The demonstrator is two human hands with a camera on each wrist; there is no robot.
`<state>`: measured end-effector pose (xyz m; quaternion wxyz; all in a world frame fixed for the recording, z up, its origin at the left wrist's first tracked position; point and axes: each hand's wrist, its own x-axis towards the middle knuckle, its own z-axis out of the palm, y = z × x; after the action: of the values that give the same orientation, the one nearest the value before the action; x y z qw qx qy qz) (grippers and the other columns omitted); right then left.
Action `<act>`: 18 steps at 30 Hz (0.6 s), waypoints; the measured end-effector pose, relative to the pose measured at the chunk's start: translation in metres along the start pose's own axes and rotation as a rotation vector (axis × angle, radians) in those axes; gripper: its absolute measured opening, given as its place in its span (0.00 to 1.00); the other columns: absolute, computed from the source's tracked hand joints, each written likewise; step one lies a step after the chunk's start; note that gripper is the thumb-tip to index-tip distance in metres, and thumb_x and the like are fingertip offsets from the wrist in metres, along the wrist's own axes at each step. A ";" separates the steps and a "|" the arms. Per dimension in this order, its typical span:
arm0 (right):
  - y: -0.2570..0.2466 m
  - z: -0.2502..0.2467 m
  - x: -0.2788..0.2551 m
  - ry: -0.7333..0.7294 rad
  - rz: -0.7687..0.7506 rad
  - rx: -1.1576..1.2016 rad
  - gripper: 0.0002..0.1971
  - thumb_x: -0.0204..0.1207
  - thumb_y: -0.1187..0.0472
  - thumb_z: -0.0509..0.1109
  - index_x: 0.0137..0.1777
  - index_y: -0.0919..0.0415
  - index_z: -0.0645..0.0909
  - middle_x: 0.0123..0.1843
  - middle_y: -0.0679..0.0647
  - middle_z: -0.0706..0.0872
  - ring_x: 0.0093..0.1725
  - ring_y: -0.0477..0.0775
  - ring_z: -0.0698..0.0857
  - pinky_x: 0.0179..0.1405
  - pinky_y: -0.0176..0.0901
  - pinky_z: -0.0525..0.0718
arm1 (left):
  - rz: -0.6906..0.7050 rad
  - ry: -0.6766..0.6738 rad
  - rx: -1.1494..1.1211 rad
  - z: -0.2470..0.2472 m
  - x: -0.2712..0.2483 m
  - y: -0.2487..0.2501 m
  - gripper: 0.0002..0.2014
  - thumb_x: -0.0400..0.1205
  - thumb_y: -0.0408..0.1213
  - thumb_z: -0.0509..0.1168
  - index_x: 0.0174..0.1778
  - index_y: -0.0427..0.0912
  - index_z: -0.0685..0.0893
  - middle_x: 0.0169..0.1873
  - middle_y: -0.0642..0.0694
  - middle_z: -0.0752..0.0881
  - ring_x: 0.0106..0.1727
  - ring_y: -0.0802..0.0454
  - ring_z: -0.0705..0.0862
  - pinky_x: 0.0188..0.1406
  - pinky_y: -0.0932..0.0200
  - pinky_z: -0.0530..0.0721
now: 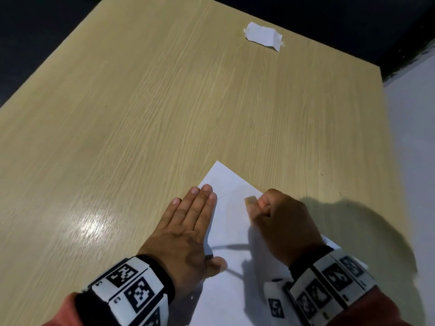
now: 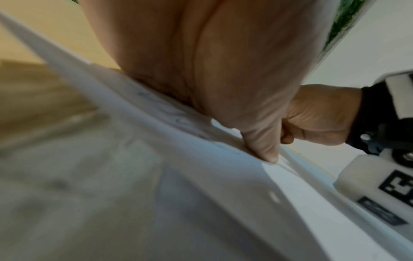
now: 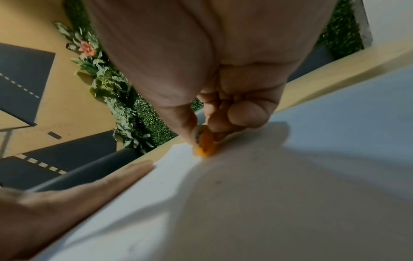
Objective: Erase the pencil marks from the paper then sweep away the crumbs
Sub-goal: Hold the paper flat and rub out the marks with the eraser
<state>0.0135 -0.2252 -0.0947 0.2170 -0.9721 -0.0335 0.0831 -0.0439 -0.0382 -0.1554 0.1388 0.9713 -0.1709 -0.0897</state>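
Note:
A white sheet of paper [image 1: 231,222] lies on the wooden table [image 1: 141,102] near its front edge, one corner pointing away from me. Faint pencil lines show on the paper [image 2: 170,113] under my left palm. My left hand [image 1: 188,222] lies flat on the sheet's left edge, fingers straight and together, thumb on the paper. My right hand [image 1: 277,220] pinches a small orange eraser [image 3: 204,144] between thumb and fingers, its tip pressed on the sheet near the far corner. In the head view the eraser [image 1: 250,200] looks pale tan.
A small crumpled white paper scrap [image 1: 263,36] lies far back on the table, near its right rear edge. A white wall or floor [image 1: 414,137] borders the table's right side. Dark floor lies beyond the far edges.

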 end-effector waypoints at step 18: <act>-0.003 0.014 0.000 -0.042 0.024 -0.024 0.22 0.80 0.47 0.62 0.27 0.59 0.67 0.23 0.50 0.71 0.24 0.47 0.69 0.26 0.40 0.62 | 0.007 -0.015 -0.030 0.001 0.001 -0.003 0.51 0.74 0.74 0.47 0.80 0.35 0.61 0.81 0.39 0.62 0.80 0.49 0.58 0.72 0.46 0.55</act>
<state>0.0110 -0.2166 -0.1058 0.2037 -0.9730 -0.0272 0.1055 -0.0421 -0.0358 -0.1570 0.1522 0.9679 -0.1738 -0.0990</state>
